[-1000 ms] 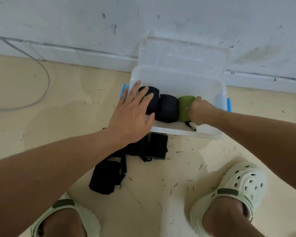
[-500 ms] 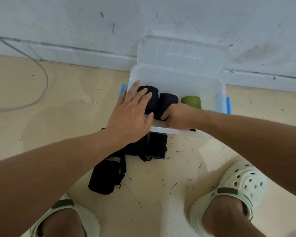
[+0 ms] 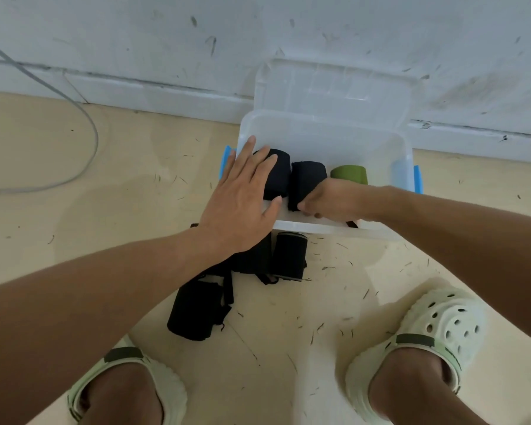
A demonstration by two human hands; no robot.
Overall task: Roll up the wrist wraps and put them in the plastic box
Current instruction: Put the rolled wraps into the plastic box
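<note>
Head camera: crouched over a clear plastic storage box [image 3: 400, 148] on the pale floor, a person settles rolled wrist wraps into a row along its near wall. The left hand [image 3: 242, 200] lies flat, fingers straight and slightly spread, pressing the left black fabric roll [image 3: 278, 173] at the box's left end. The right hand [image 3: 334, 202] has its grip curled around the near end of the middle black fabric roll [image 3: 307, 179]; just right of it sits an olive-green fabric roll [image 3: 350, 175]. To do this step well, the flat hand should likely hold its roll steady so it cannot spring open, while the other nudges the middle roll snugly against it, leaving room at the right. Three more black wraps [image 3: 288, 256] wait on the floor just outside the near wall; whether all are fully rolled cannot be told.
</note>
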